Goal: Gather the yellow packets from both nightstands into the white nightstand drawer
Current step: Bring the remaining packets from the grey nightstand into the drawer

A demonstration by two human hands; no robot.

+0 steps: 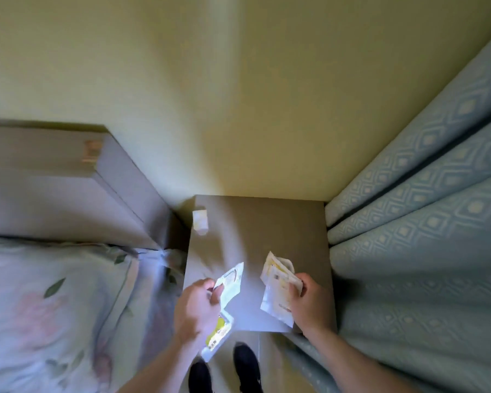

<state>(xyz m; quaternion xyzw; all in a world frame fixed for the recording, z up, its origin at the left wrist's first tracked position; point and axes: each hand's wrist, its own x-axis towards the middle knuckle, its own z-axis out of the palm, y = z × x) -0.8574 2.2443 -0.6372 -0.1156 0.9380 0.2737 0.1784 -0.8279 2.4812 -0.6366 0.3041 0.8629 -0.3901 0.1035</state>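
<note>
I look down on a grey-brown nightstand (267, 222) set in a corner. My left hand (196, 304) grips yellow-and-white packets (230, 282) over the nightstand's front left edge; one end sticks up past my fingers and another (219, 333) hangs below my palm. My right hand (306, 302) holds a bunch of yellow-and-white packets (275, 282) against the top near its front right corner. The frame is blurred, so the number of packets cannot be told. No drawer is in view.
A small white object (200, 221) lies at the nightstand's back left. A bed with floral bedding (54, 307) and a grey headboard (68, 180) is on the left. A blue patterned curtain (423, 236) hangs on the right. My black shoes (245, 364) stand below.
</note>
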